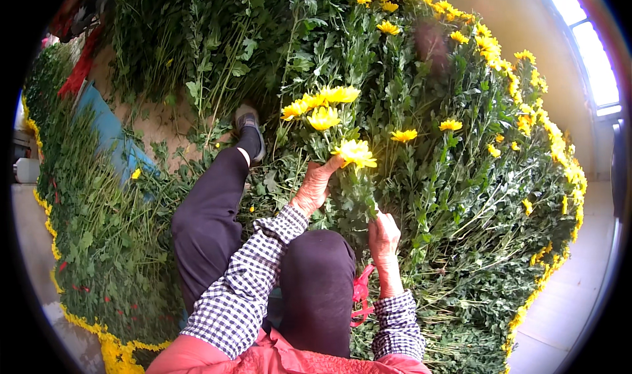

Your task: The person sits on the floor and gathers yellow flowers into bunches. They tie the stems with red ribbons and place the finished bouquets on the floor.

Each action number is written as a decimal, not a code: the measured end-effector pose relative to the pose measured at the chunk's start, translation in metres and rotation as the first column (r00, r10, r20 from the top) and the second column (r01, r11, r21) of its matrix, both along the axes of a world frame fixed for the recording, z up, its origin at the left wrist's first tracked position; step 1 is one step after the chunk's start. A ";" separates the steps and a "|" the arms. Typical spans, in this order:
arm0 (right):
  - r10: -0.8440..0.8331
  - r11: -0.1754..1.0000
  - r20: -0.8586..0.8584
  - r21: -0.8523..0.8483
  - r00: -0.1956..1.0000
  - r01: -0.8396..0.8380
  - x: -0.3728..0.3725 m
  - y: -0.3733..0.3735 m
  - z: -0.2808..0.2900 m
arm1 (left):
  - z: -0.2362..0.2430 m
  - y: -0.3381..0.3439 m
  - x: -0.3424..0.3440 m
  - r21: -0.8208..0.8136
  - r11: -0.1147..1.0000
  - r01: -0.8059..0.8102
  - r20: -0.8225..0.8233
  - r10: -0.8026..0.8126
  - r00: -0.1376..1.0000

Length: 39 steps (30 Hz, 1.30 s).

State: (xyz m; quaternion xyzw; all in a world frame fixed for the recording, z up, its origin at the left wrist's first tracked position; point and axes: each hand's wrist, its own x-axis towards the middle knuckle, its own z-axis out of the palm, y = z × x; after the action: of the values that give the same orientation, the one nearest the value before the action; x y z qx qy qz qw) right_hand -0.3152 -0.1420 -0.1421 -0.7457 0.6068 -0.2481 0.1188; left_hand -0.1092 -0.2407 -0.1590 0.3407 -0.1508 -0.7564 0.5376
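Note:
My left hand (312, 188) is closed around leafy chrysanthemum stems just under a cluster of yellow flower heads (324, 117). Its thumb reaches up to one full yellow bloom (355, 153). To the right and a little nearer, my right hand (384, 234) is closed in a pinch on a leafy chrysanthemum stem (359, 199) that leads up toward that bloom. The fingers partly hide where the stems run. Loose yellow chrysanthemums (404, 136) lie just beyond my right hand. Red ribbon (362, 294) hangs between my right forearm and my knee.
Heaped cut chrysanthemums (461, 176) cover the right side, blooms outward along the rim. More stems (112, 242) lie piled at the left, edged in yellow. A blue sheet (112, 127) and red strands (80, 68) are at the far left. Pale floor tiles (559, 301) border the right.

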 end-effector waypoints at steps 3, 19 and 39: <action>-0.043 0.998 0.088 -0.034 0.995 0.047 -0.013 -0.003 0.000 | -0.021 0.003 -0.005 -0.072 0.997 0.003 0.127 0.006 0.992; -0.608 0.749 -0.415 -0.020 0.677 0.662 -0.155 -0.071 -0.046 | -0.069 0.002 0.001 0.116 0.990 -0.076 0.161 0.057 0.985; -0.838 0.537 0.045 -0.103 0.544 0.837 -0.221 -0.102 -0.028 | -0.016 0.000 -0.002 0.186 0.982 0.033 -0.022 -0.030 0.999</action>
State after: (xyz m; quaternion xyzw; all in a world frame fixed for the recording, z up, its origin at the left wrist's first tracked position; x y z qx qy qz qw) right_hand -0.5363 -0.2436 -0.1700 -0.3719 0.8749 -0.3046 -0.0592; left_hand -0.1110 -0.2411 -0.1750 0.3800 -0.0795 -0.7788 0.4927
